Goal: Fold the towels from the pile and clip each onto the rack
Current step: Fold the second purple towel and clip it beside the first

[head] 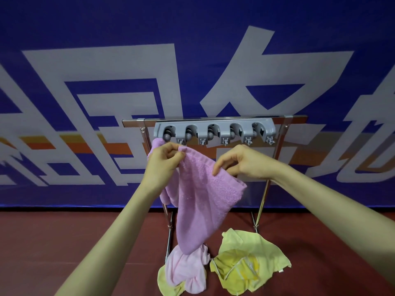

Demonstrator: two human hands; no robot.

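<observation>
A purple towel point(201, 195) hangs in the air just below the grey clip rack point(213, 130), which is fixed to a steel stand. My left hand point(163, 162) pinches the towel's top corner under the second clip from the left. My right hand point(241, 162) pinches the towel's upper edge further right, fingers curled down on it. Another fold of purple cloth point(157, 144) reaches up to the leftmost clip; whether it is clipped there is unclear. On the floor lie a pale pink towel point(188, 270) and yellow towels point(248, 261).
The steel stand's legs point(261, 201) slant down to the dark red floor point(64, 242) on both sides of the towel. A blue banner with large white characters point(106, 92) stands close behind the rack. The floor pile sits right at the foot of the stand.
</observation>
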